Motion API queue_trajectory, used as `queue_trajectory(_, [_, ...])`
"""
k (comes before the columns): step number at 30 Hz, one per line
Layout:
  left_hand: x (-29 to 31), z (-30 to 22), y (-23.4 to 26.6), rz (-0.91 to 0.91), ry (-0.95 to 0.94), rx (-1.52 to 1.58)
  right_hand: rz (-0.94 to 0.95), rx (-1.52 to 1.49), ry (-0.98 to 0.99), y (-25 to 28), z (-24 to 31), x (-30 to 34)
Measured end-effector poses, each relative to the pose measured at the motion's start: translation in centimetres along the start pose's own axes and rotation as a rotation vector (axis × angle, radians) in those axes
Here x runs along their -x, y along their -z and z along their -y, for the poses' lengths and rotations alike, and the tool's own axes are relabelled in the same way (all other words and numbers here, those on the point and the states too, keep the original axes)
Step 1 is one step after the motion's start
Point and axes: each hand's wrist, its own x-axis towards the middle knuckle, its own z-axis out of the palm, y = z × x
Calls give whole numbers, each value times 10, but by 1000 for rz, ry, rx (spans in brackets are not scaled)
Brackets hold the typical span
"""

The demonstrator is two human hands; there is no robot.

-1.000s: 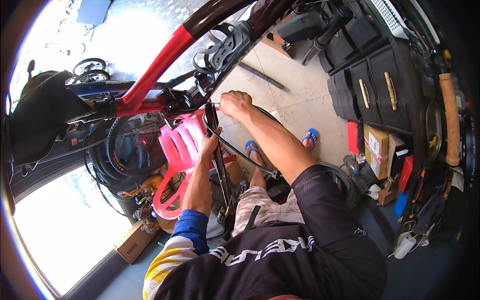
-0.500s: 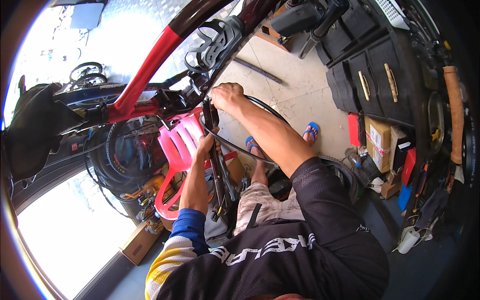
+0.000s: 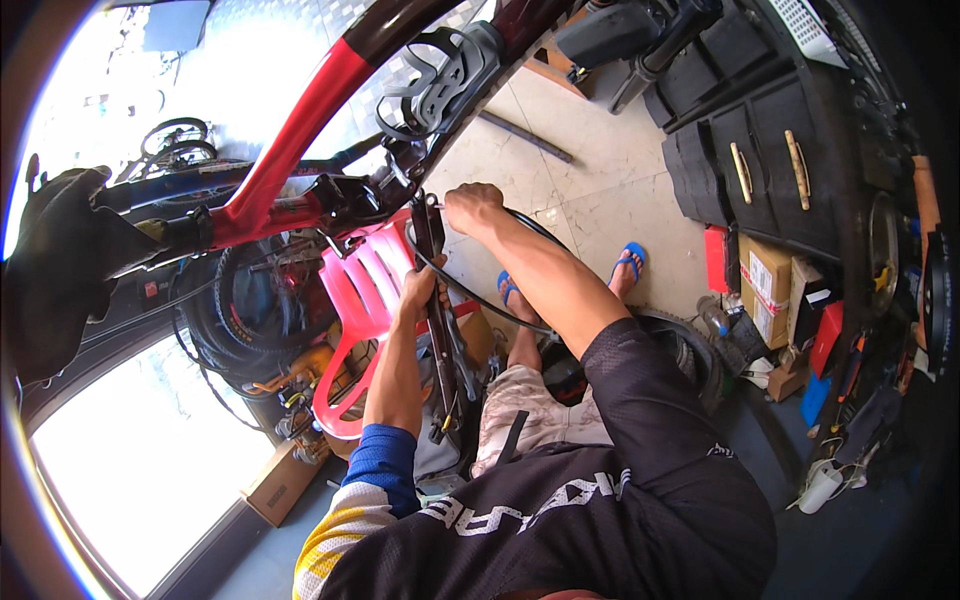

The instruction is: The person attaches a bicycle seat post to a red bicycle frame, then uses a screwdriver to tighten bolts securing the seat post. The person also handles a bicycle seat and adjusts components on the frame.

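A red and black bicycle frame (image 3: 290,140) crosses the upper left, with a grey bottle cage (image 3: 445,85) on its tube. Below its pivot area hangs a dark frame arm (image 3: 436,345), pointing down toward my lap. My left hand (image 3: 420,284) is wrapped round that arm at its upper part. Just right of the arm's top end, my right hand (image 3: 474,209) is closed in a fist. Something thin and pale shows between the fist and the arm; its kind is too small to tell. A black cable (image 3: 480,298) loops beneath my right forearm.
A pink plastic chair (image 3: 345,325) stands behind the frame arm. Bicycle tyres (image 3: 240,310) and a cardboard box (image 3: 282,482) are at the left. To the right are a black pocketed tool panel (image 3: 750,165), small boxes (image 3: 765,285) and tools. A dark bar (image 3: 525,135) lies on the tiled floor.
My right hand has shifted slightly right and down, away from the frame arm's top end. My left hand keeps its hold. The whole view has moved a little.
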Motion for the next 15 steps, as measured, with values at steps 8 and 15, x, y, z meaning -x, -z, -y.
queue_trajectory(8, [4, -2, 0, 2, 13, 32, -23, 11, 0, 2, 2, -4])
queue_trajectory(15, [2, -4, 2, 6, 13, 24, -9, 45, -9, 6, 6, -6])
